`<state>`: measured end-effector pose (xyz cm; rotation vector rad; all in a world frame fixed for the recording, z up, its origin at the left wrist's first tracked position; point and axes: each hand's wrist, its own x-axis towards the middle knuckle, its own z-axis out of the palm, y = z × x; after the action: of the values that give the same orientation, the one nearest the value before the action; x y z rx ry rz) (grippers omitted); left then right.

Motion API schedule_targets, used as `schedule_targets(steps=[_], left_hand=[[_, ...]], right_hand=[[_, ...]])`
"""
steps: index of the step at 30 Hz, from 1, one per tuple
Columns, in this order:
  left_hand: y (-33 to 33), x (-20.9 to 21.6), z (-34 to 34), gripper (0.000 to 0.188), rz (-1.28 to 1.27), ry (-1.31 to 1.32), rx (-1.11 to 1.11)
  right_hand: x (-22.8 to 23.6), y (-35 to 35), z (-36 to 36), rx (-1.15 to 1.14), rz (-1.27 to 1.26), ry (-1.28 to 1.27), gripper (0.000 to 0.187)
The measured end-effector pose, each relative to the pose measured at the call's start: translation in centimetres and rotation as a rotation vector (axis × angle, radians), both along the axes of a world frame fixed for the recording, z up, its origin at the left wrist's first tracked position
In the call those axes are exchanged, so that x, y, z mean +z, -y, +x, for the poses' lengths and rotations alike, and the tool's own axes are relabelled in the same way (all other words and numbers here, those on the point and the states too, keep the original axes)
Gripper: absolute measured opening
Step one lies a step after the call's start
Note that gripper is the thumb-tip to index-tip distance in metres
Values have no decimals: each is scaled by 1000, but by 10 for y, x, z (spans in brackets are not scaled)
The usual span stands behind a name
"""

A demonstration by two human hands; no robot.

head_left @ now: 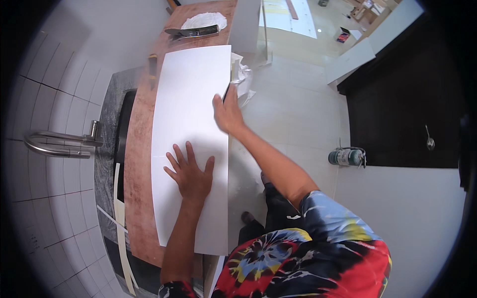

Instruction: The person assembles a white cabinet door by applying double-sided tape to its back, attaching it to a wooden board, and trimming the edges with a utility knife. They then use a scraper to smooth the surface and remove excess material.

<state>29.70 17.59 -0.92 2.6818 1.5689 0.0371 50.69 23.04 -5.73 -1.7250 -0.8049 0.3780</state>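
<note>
A long white panel [191,99] lies flat on a reddish-brown board [136,164]. My left hand [190,174] presses on the panel's near half, palm down with fingers spread. At the panel's right edge, my right hand [228,113] is closed around a thin dark tool [226,93]; its kind is mostly hidden by the fingers. Just beyond that hand, crumpled white sheeting [243,79] hangs beside the edge. A yellow-and-black utility knife [152,69] rests left of the panel. Past its far end lies a dark-handled tool with a flat blade [194,32].
Left of the board are a dark grey countertop [110,144], a steel faucet [64,141] and pale strips [120,218]. A white round item [206,21] lies at the far end. On the right, a green cylinder [347,157] stands near a dark door [402,99].
</note>
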Motion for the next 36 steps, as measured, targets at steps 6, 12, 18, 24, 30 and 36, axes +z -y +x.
schedule_targets(steps=[6, 12, 18, 24, 30, 36], left_hand=[[-7, 7, 8, 87, -129, -45, 58], [-6, 4, 8, 88, -98, -24, 22], [-9, -10, 2, 89, -30, 21, 13], [-8, -6, 10, 85, 16, 72, 37], [2, -1, 14, 83, -11, 158, 123], [-3, -11, -8, 69, 79, 305, 61]], right_hand=[[-13, -97, 97, 61, 6, 26, 79], [-2, -153, 180, 77, -141, -6, 72], [-23, -69, 73, 103, 11, 180, 73], [3, 113, -102, 171, -43, -113, 75], [7, 308, -290, 266, -95, -511, 76], [12, 394, -308, 1893, -204, 276, 41]])
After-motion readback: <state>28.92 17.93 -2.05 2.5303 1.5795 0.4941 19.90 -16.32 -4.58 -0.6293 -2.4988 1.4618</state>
